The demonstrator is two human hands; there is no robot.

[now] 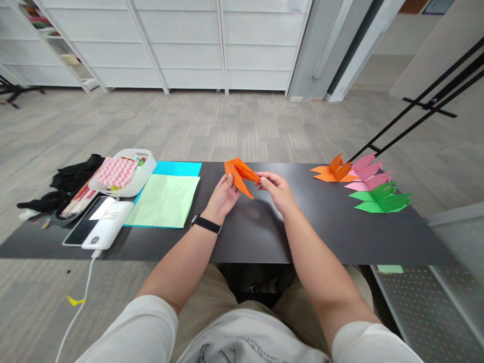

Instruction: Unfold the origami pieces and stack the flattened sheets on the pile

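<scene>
Place looks like office or office-type workroom; exact kind cannot be told. Floor (242,121) covered with grey striped carpet, office style. Beyond far edge of desk (325,242): row of plain white panels (189,45), probably cabinets or partitions, with open shelves (56,45) at left. Grey column (325,45) beside them. Behind far right corner, black metal stand (419,103). Toward left edge, white plastic basket (148,174) with small supplies. Near right edge, folded paper shapes (381,199) suggest handicraft use.
</scene>
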